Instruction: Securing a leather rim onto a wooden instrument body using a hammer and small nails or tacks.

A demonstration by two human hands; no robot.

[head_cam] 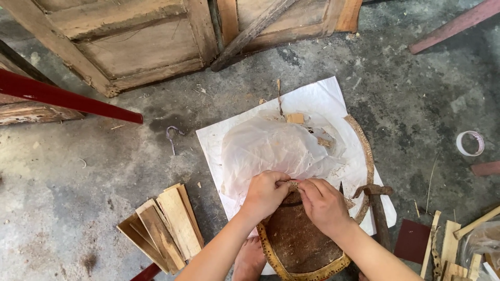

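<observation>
Both grips pinching crumpled white paper, left hand, right hand, over oval brown drum, long axis toward camera

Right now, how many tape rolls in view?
1. A white tape roll lies flat on the concrete floor at the right edge, well clear of both hands. Others could be hidden in the clutter at bottom right.
</observation>
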